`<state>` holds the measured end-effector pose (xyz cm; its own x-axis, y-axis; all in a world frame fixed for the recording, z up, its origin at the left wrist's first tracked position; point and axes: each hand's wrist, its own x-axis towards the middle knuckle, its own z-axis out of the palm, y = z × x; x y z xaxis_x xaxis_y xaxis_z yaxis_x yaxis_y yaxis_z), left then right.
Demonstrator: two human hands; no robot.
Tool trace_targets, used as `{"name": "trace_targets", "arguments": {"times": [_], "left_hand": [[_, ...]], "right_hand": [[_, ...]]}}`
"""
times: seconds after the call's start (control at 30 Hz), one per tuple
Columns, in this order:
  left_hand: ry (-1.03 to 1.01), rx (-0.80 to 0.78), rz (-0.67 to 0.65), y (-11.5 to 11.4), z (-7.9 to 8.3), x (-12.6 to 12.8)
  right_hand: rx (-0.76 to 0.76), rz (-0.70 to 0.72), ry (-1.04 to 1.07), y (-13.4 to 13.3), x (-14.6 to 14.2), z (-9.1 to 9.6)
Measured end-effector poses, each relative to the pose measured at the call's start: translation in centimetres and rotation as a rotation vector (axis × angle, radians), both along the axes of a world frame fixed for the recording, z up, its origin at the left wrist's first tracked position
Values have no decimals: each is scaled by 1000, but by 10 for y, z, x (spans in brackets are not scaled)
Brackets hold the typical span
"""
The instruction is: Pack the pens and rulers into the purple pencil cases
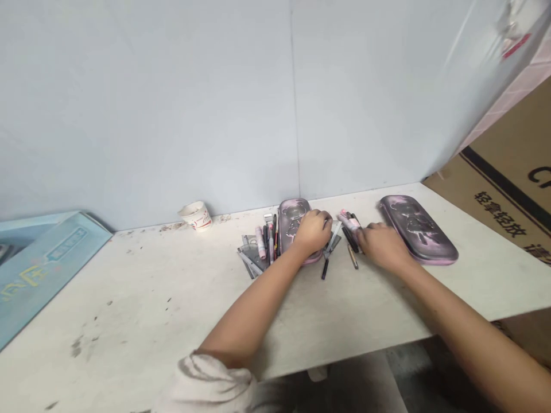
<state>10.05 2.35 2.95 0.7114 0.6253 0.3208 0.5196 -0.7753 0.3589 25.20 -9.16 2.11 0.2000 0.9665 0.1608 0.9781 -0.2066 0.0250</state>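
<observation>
My left hand (313, 232) rests over the right part of a dark purple-pink pencil case (294, 211) with an embossed figure. Its fingers are bent and close together at the case's edge; what they hold, if anything, is hidden. Just right of it lie a metal compass (330, 244) and part of a clear ruler. My right hand (382, 245) is closed at the end of a thick pink-and-grey marker (349, 221). Black pens (349, 240) and a gold-brown pen (353, 257) lie beside its fingertips. A second, matching pencil case (417, 228) lies shut to its right.
Left of the first case are several pens (271, 241), a pink marker (260, 242) and clear rulers (250, 259). A paper cup (197, 216) stands near the wall. A light-blue box (51, 264) is at far left; cardboard boxes (508, 172) stand right of the table (142, 321).
</observation>
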Motion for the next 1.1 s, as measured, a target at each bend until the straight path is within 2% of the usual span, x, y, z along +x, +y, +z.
{"name": "trace_targets", "arguments": {"times": [0.07, 0.13, 0.2, 0.27, 0.33, 0.4, 0.5, 0.6, 0.67, 0.7, 0.77, 0.87, 0.97, 1.1], "left_hand": [[-107, -59, -19, -1, 2, 0], [-245, -183, 12, -5, 5, 6], [-437, -455, 71, -14, 11, 17], [-651, -866, 84, -25, 20, 33], [-839, -1248, 30, -36, 32, 50], [-991, -1455, 7, -44, 43, 61], [-1102, -1556, 4, -43, 56, 65], [-1190, -1492, 52, -24, 63, 58], [-1245, -1320, 165, -5, 64, 55], [-1181, -1202, 238, 4, 62, 55], [-816, -924, 336, 18, 52, 61], [-613, -793, 352, 27, 28, 73], [-422, -644, 324, 33, 7, 82], [-120, -429, 164, 41, -3, 86]], "right_hand": [[89, -121, 124, -10, 16, 2], [260, -206, 283, -20, 24, 4], [450, -204, 383, -28, 23, 5], [549, -108, 385, -30, 13, 6], [523, 32, 309, -28, 1, 7], [479, 148, 184, -27, -11, 6], [480, 235, 31, -35, -23, -2], [439, 327, -27, -55, -30, -17], [357, 363, -42, -67, -33, -27], [320, 347, -46, -70, -34, -29], [263, 292, -43, -69, -33, -30], [202, 222, -6, -52, -25, -21], [179, 125, 10, -30, -13, -7], [173, 49, -23, -3, -1, 3]]}}
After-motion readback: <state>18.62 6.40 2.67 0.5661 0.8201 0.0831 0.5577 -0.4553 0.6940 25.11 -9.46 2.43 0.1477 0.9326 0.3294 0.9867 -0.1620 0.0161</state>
